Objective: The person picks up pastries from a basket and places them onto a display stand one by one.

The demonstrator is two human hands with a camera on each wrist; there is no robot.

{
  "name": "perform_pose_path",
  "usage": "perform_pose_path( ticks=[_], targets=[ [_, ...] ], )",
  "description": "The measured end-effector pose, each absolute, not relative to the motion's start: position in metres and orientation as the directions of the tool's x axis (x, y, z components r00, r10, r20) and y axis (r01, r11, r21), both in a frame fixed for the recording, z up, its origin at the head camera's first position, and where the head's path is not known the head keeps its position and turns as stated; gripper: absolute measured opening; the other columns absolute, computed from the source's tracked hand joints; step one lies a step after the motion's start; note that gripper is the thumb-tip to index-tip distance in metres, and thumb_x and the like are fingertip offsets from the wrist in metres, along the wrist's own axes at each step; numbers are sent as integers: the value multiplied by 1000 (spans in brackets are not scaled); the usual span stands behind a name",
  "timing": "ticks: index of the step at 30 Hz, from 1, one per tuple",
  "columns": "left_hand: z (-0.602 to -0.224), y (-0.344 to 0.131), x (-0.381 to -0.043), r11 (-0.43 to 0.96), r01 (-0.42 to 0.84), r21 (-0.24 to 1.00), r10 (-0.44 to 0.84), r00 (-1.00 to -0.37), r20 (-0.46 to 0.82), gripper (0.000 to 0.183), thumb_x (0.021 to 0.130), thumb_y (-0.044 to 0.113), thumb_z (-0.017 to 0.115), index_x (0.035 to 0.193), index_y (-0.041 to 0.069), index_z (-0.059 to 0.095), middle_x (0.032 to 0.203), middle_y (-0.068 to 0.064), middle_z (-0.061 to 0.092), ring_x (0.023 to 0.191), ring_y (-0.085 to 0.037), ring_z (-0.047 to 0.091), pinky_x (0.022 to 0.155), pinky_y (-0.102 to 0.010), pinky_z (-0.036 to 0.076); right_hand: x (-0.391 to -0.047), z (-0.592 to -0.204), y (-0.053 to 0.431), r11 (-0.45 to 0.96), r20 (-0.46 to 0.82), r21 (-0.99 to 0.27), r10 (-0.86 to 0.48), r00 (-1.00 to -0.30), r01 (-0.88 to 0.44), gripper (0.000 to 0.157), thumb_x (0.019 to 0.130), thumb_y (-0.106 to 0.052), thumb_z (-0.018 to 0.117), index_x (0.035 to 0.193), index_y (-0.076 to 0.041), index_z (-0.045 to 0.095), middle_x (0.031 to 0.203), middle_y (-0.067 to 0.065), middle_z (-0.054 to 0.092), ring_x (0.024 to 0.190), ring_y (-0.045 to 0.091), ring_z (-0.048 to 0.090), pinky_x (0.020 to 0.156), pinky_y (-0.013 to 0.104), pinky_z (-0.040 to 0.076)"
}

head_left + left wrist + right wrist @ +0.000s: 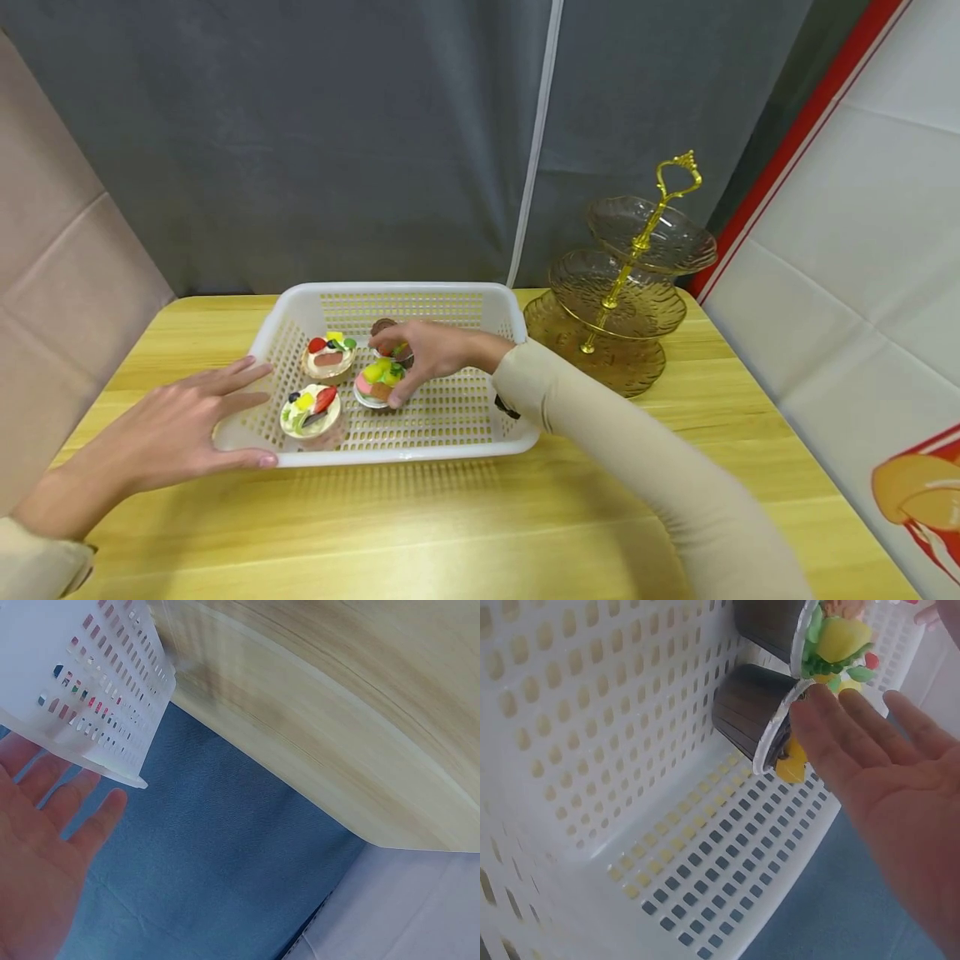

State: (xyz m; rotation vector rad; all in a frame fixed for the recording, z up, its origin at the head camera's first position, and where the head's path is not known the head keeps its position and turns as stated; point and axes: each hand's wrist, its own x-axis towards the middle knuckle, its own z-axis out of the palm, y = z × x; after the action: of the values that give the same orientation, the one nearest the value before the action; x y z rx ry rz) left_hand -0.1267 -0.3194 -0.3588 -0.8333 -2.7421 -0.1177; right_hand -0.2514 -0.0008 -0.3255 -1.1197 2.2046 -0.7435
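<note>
A white perforated plastic basket (450,454) holds several small toy-like cakes topped with fruit. My left hand (198,412) lies at its left end with the fingers spread, thumb by the near rim. Inside the basket, my right hand (431,354) hovers over two cupcakes, fingers fairly straight. Its fingertips are by the far brown cupcake (754,712) and its thumb is by the cupcake with pink and yellow topping (375,383). Whether they touch is unclear. To their left sit a tart with a red berry (328,358) and a round cream cake (309,412).
A three-tier amber glass cake stand (618,292) with a gold handle stands right of the basket on the wooden table (450,533). A grey curtain (337,150) hangs behind. Pale panels stand at the left and right sides.
</note>
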Motion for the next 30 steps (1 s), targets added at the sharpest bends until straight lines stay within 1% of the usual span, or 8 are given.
perform_pose_path(
  ticks=[4, 7, 10, 15, 18, 23, 30],
  targets=[
    [-359, -320, -127, 832, 555, -5, 534, -797, 281, 80, 65, 74, 75, 115, 11, 74, 142, -12, 56, 122, -42, 56, 67, -56, 51, -250, -328, -2, 520, -242, -670, -828, -506, -530, 90, 76, -22, 88, 151, -5, 39, 149, 17, 46, 131, 32, 51, 103, 34, 44],
    [-359, -320, -127, 832, 555, -6, 534, -798, 280, 80, 65, 74, 75, 115, 11, 74, 142, -12, 56, 121, -42, 57, 67, -56, 51, -251, -330, -3, 519, -239, -669, -828, -508, -532, 89, 77, -21, 88, 150, -4, 40, 149, 18, 46, 133, 33, 49, 106, 37, 41],
    [-359, -320, -127, 833, 553, -6, 532, -800, 279, 80, 65, 74, 75, 115, 11, 74, 142, -12, 56, 121, -43, 57, 67, -56, 51, -252, -333, -4, 531, -240, -651, -822, -516, -543, 88, 77, -22, 88, 150, -5, 41, 149, 16, 47, 134, 30, 49, 107, 33, 40],
    [-359, -321, -126, 837, 547, -3, 526, -805, 274, 80, 65, 74, 75, 115, 11, 74, 142, -12, 55, 121, -43, 57, 68, -57, 51, -251, -336, -9, 530, -232, -622, -828, -511, -576, 88, 76, -20, 88, 149, -5, 41, 150, 12, 46, 135, 22, 48, 107, 28, 38],
    [-359, -321, -126, 838, 546, -1, 525, -805, 275, 79, 65, 73, 76, 115, 11, 74, 142, -12, 55, 121, -43, 57, 69, -57, 51, -250, -338, -13, 533, -229, -601, -829, -510, -596, 88, 75, -18, 89, 149, -7, 43, 150, 10, 47, 133, 19, 48, 106, 26, 38],
    [-360, -321, -125, 838, 545, 2, 524, -806, 275, 79, 65, 73, 76, 115, 11, 74, 142, -13, 55, 120, -43, 57, 68, -57, 51, -249, -343, -19, 565, -253, -555, -814, -523, -610, 88, 75, -19, 89, 150, -12, 43, 150, 7, 46, 124, 13, 49, 100, 24, 39],
    [-359, -320, -127, 834, 552, -1, 531, -800, 279, 80, 65, 73, 76, 115, 11, 74, 142, -12, 55, 121, -43, 57, 69, -58, 51, -247, -348, -24, 596, -277, -502, -797, -536, -627, 87, 78, -20, 87, 152, -14, 41, 152, 3, 44, 121, 11, 48, 99, 23, 39]
  ],
)
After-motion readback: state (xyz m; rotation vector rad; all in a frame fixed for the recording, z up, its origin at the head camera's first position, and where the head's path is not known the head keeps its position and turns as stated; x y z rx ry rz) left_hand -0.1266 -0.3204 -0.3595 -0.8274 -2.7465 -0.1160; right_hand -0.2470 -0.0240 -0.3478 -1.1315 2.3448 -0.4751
